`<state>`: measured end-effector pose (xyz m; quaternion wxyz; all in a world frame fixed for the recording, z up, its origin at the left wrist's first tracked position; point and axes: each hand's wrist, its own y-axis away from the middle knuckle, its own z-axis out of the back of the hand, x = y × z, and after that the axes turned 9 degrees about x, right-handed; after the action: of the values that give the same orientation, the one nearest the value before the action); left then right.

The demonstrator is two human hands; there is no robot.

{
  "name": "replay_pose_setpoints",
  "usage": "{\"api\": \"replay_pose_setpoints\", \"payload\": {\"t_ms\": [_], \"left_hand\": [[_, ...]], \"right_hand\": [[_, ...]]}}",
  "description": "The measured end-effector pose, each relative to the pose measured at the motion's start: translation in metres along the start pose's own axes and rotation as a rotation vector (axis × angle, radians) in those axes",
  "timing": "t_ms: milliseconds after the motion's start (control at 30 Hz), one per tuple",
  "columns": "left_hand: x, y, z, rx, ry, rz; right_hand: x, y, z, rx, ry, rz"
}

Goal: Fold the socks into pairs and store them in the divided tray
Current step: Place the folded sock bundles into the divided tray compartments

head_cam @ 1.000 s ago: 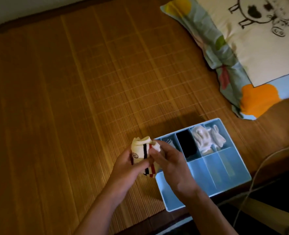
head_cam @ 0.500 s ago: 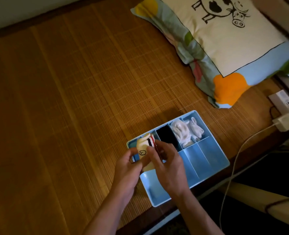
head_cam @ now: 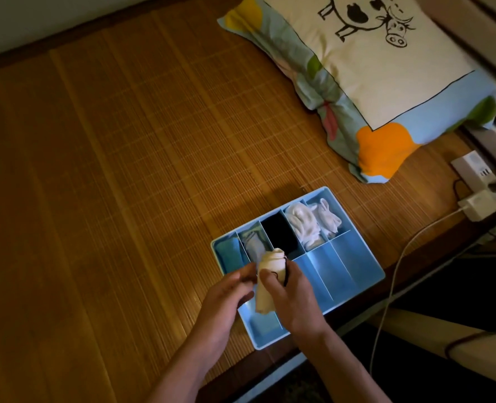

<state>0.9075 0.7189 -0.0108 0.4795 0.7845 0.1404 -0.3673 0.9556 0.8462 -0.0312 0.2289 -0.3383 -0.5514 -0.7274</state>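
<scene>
A folded cream sock pair [head_cam: 270, 266] with dark stripes hangs upright over the near left part of the blue divided tray [head_cam: 354, 274]. My right hand [head_cam: 291, 298] grips it from the right. My left hand [head_cam: 226, 301] touches its left side with its fingers loosely curved. The tray's far row holds a blue pair [head_cam: 230, 253], a grey pair [head_cam: 254, 244], a black pair [head_cam: 280, 234] and two white pairs [head_cam: 302, 225] [head_cam: 328, 218]. The near right compartments show only bare blue bottom.
The tray lies on a bamboo mat [head_cam: 124, 170] near the bed's right edge. A cow-print pillow [head_cam: 371, 68] lies at the far right. A power strip [head_cam: 470, 170], a charger [head_cam: 482, 206] and a white cable [head_cam: 392, 274] sit beyond the right edge.
Both hands carried the cream pair rightward from beside the tray to above its near left compartments. The camera view shifted, so the tray and pillow sit further left.
</scene>
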Motion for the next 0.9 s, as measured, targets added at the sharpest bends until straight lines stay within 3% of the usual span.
{"api": "replay_pose_setpoints", "payload": {"t_ms": [100, 300, 367, 467, 567, 767, 900], "left_hand": [[0.004, -0.002, -0.005, -0.035, 0.109, 0.11], [0.01, 0.004, 0.003, 0.13, 0.445, 0.199], [0.012, 0.006, 0.009, 0.218, 0.478, 0.19], [0.015, 0.01, 0.014, 0.298, 0.469, 0.153], [0.02, 0.011, 0.018, 0.266, 0.423, 0.122], [0.029, 0.012, 0.023, 0.217, 0.28, 0.097], [0.038, 0.011, 0.024, 0.118, 0.115, 0.079]], "right_hand": [[-0.008, 0.002, -0.002, 0.065, -0.23, -0.05], [-0.006, 0.014, -0.001, 0.42, -0.844, -0.145], [-0.003, 0.018, 0.002, 0.533, -0.926, -0.155], [-0.001, 0.02, 0.0, 0.554, -0.904, -0.132], [-0.001, 0.023, -0.006, 0.524, -0.844, -0.097], [-0.008, 0.029, -0.002, 0.677, -0.725, -0.03], [-0.014, 0.028, 0.002, 0.577, -0.488, 0.06]]}}
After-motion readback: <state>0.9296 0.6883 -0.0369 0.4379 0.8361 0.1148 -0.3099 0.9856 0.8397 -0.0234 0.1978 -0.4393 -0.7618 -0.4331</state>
